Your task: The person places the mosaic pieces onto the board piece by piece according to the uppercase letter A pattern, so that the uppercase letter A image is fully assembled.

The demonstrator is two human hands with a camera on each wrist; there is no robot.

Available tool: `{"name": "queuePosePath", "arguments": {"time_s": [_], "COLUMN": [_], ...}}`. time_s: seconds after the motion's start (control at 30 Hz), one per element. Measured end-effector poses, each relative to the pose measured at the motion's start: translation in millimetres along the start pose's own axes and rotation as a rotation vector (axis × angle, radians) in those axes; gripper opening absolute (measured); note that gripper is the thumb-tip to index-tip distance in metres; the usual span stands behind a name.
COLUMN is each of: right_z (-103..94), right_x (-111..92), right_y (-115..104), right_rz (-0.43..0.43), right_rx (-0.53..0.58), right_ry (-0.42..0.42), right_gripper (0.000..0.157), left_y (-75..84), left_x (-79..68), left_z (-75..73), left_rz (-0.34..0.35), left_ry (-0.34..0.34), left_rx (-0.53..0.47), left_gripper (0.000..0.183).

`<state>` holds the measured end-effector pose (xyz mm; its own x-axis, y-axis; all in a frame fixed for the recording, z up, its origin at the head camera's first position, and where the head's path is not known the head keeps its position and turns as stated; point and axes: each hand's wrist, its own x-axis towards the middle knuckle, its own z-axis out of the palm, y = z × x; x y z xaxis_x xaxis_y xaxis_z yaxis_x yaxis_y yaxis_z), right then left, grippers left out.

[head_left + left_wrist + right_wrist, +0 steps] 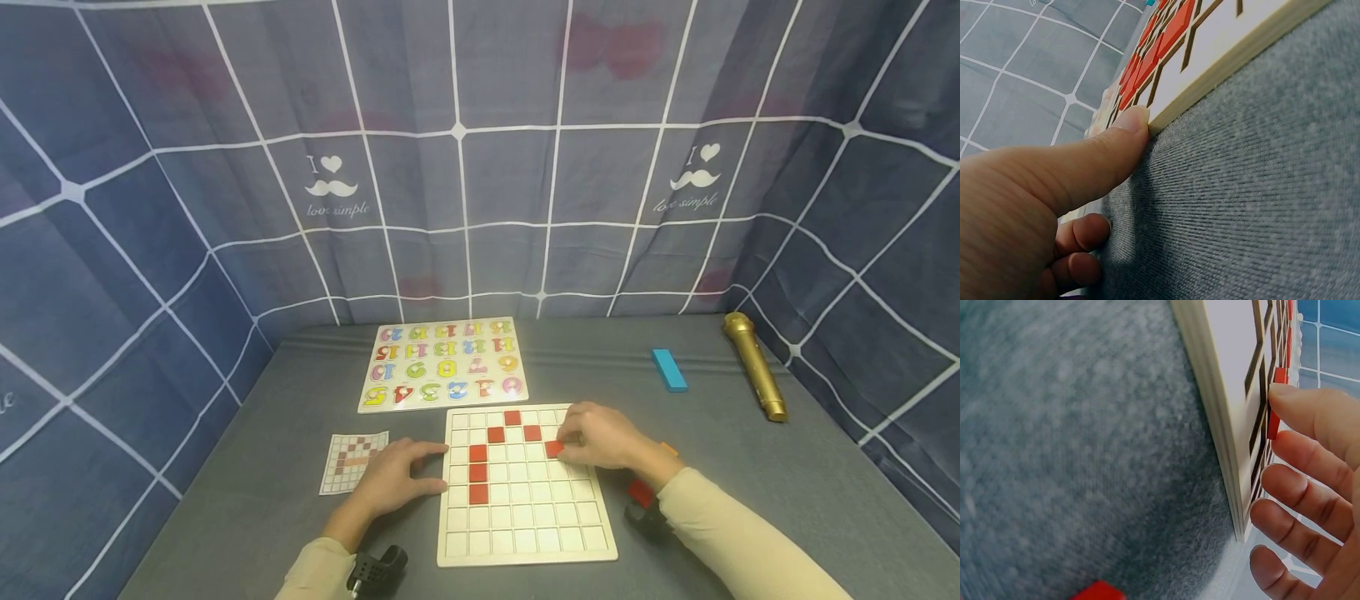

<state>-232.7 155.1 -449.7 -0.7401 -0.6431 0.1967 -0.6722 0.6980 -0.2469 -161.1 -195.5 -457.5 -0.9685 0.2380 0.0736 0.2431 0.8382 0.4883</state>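
A pale wooden grid board (525,546) lies flat on the grey cloth, with several red square tiles (478,472) in its cells. My right hand (603,435) is over the board's right side, pinching one red tile (1277,403) between thumb and index finger at a cell; whether it sits fully in the cell is hard to tell. The other right fingers are loosely bent. On the left, my left hand (393,479) touches the board's left edge with thumb and index fingertips, the thumb (1107,150) pressing at the corner of its side.
A paper pattern card (337,479) lies partly beneath the left hand. Behind the board is a number puzzle (442,362). A blue block (670,371) and a gold microphone-like cylinder (756,367) lie at the right. Red (641,493) and orange (669,449) pieces show near the right wrist.
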Motion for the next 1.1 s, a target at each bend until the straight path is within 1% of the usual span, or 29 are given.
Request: {"name": "queuePosePath", "arguments": {"time_s": [0.13, 0.5, 0.73, 1.1], "right_z": [0.0, 0.4, -1.7, -3.0], "right_x": [-0.3, -0.5, -0.1, -0.1], "right_y": [0.9, 0.6, 0.2, -1.2], "right_rz": [0.012, 0.009, 0.011, 0.007], "right_rx": [0.008, 0.015, 0.013, 0.022], "right_ry": [-0.012, 0.001, -0.008, -0.019], "right_gripper": [0.018, 0.017, 0.017, 0.016], "left_y": [0.2, 1.9, 1.5, -0.3], "left_x": [0.0, 0.1, 0.8, 1.4], "left_z": [0.2, -0.9, -0.1, 0.2], "left_rz": [-0.010, -0.018, -0.028, -0.004], "left_ry": [-0.001, -0.006, -0.008, -0.001], "left_rx": [0.001, -0.010, -0.004, 0.005], "left_gripper": [0.054, 0.053, 0.053, 0.053]}}
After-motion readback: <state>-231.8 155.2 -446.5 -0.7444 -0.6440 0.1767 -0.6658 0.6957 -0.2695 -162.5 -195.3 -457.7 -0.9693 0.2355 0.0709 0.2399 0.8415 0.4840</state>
